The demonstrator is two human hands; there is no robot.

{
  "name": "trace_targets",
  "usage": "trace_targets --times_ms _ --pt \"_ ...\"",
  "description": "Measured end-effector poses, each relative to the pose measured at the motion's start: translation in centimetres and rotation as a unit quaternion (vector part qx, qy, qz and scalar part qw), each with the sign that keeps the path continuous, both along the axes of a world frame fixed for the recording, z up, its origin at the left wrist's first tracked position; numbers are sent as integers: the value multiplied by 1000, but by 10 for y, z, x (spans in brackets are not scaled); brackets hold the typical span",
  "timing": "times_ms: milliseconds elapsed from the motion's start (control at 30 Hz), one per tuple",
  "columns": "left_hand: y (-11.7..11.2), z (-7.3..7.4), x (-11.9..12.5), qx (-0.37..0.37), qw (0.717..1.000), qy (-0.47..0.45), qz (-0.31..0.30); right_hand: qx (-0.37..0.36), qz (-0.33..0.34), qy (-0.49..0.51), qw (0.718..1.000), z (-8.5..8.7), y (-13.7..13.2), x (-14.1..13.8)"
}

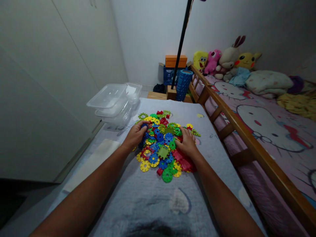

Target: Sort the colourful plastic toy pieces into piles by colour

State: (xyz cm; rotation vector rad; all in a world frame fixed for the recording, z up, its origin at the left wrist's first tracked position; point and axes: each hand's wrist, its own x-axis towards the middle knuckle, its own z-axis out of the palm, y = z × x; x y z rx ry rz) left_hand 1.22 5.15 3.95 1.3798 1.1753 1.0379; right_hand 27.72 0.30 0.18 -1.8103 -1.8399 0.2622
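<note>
Blue-grey cloth-covered desk (145, 200), pile of plastic pieces (163, 152) mid-frame. Left hand (135, 135) curled at blue pieces (142, 142), grip unclear; right hand (188, 142) spread loosely over red pieces (181, 158). Room to move: lower centre. Tubs (108, 94) crowd upper left; bed rail (235, 120) bounds right.

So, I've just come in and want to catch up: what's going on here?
A person has both bare hands at a heap of colourful plastic pieces spread on a pale cloth. The left hand is at the heap's left edge, by some dark blue pieces; the right hand is at its right side, by red ones. Whether either grips a piece is hard to tell. Clear plastic containers sit left of the heap.
</note>
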Motion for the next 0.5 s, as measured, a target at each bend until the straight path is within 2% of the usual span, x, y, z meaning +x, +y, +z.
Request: trace_targets --times_ms 133,267,367,500 --pt "4 -4 0 -14 1000 13 14 -44 90 -7 995 14 -2 -21" --pt "5 -2 -3 61 989 135 21 -65 174 53 981 37 4 -27" --pt "3 5 -4 96 975 200 5 -56 175 68 981 48 24 -26" --pt "14 4 -6 114 970 215 0 -41 147 17 988 44 70 -30"
